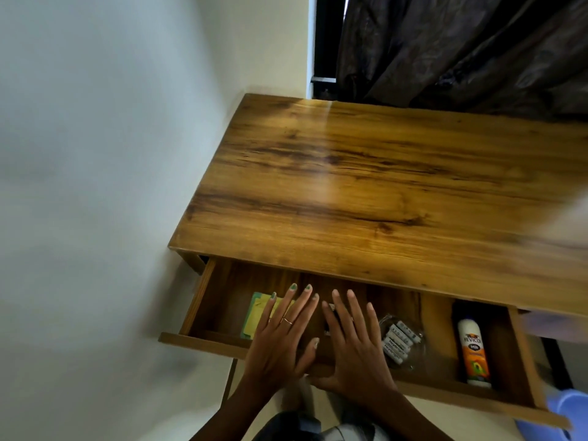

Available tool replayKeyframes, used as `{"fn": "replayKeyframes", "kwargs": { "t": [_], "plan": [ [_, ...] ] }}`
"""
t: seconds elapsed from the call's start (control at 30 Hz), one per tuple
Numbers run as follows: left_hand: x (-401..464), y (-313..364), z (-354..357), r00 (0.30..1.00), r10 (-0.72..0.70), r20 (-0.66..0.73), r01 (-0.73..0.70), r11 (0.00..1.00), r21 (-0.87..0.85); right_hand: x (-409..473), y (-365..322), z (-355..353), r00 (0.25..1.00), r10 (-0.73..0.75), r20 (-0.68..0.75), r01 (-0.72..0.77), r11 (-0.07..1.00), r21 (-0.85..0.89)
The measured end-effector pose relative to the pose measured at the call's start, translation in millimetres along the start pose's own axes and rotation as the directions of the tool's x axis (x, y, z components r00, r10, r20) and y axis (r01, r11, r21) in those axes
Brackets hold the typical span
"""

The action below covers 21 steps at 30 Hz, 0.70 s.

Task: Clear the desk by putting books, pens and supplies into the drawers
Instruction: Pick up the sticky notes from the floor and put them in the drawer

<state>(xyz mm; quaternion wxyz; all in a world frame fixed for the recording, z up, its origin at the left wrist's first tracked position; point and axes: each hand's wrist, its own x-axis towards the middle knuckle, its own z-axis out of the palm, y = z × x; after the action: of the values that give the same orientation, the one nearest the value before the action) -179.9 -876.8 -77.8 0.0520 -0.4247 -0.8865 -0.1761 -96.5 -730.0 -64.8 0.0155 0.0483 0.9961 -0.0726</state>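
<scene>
Right edge of my view is motion-blurred, something pale there, can't identify. A small dark item under my right hand (353,342) is mostly covered, can't tell what it is. Both hands flat, fingers spread, gripping nothing, palms over the front rail of the pulled-out drawer (203,340). Left hand (283,338) covers part of a green-yellow pad (256,313) in the left section. Clear bag of white batteries (399,342) sits just right of my right hand. White-orange glue bottle (474,354) lies in the far-right compartment. Desk top (366,186) is bare wood grain.
</scene>
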Motion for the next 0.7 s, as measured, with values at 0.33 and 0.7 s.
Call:
{"fn": "replayKeyframes", "kwargs": {
  "t": [0.33,0.7],
  "plan": [
    [56.6,-15.8,10.5,0.995,0.023,-0.093,-0.018,0.998,0.052,43.2,20.0,-12.0,0.993,0.12,-0.001,-0.12,0.989,-0.085],
    [103.4,-33.1,25.9,0.992,0.119,-0.052,-0.115,0.991,0.074,60.2,58.8,-19.5,0.98,-0.007,-0.197,-0.021,0.99,-0.14]
  ]
}}
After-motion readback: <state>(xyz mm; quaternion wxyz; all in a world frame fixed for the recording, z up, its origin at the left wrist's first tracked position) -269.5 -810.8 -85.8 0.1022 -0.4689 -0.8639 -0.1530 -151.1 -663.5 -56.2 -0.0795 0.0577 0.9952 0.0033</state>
